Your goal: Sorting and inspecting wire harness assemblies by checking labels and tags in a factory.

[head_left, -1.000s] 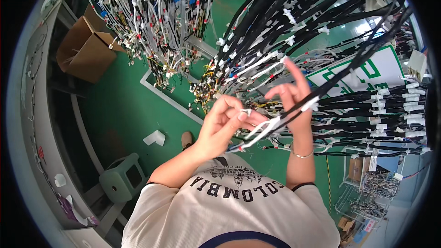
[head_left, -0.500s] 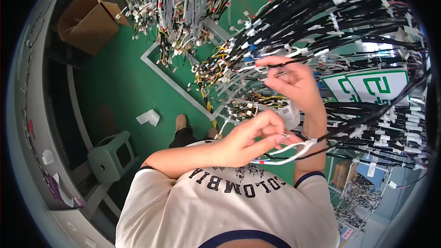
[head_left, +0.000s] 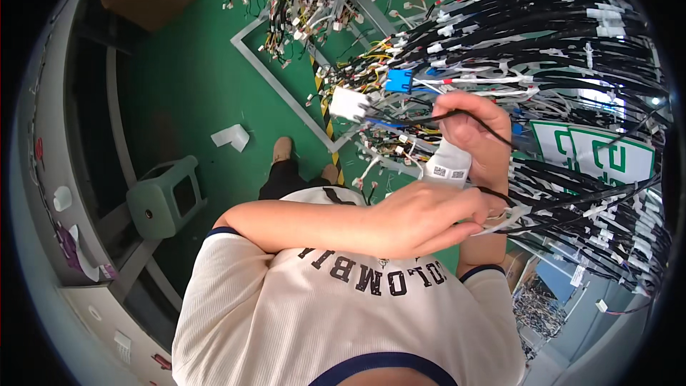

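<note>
A white, block-shaped plastic connector (head_left: 349, 104) sits left of and above both hands, slightly blurred, its blunt face pointing left. Above and right of it shows a bright blue rectangular plastic connector (head_left: 399, 80). From the white connector a thin black cable (head_left: 411, 122) runs rightward, its long axis nearly level. The left hand (head_left: 429, 221) crosses before the right forearm, fingers close together beside a glossy white-sleeved cable branch (head_left: 509, 219); whether they pinch it cannot be told. A white label with square codes (head_left: 447, 164) lies between the hands. The right hand (head_left: 473, 127) curls around the black cable, which slopes down rightward beyond it.
</note>
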A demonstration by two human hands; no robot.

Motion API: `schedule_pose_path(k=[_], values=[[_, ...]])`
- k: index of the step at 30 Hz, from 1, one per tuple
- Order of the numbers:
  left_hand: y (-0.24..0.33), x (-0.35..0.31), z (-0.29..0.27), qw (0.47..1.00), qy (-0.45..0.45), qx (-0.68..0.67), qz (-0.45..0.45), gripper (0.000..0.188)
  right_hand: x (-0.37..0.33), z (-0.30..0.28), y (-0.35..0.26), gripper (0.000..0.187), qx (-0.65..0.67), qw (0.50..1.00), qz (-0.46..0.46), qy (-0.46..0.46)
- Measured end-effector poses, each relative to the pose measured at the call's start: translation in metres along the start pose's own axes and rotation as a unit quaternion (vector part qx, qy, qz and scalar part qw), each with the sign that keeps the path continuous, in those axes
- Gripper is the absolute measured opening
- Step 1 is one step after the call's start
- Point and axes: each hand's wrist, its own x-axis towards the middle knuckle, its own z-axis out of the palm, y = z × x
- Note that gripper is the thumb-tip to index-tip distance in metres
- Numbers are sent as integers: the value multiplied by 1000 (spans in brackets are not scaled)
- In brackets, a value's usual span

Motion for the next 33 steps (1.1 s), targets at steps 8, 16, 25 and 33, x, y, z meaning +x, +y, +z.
schedule_pose_path(k=[8, 16, 25, 33], values=[[5, -5, -5, 999, 39, 2, 13, 10, 0, 14, 4, 24, -35, 997, 6, 72], [32, -73, -52, 944, 261, 74, 186, 12, -7, 1, -2, 13, -217, 961, -166, 41], [20, -63, -55, 942, 323, -5, 89, 18, -20, 8, -26, 22, -335, 919, -206, 37], [-10, -68, -40, 896, 323, -171, -254, 6, -39, -28, 5, 27, -244, 955, -148, 83]])
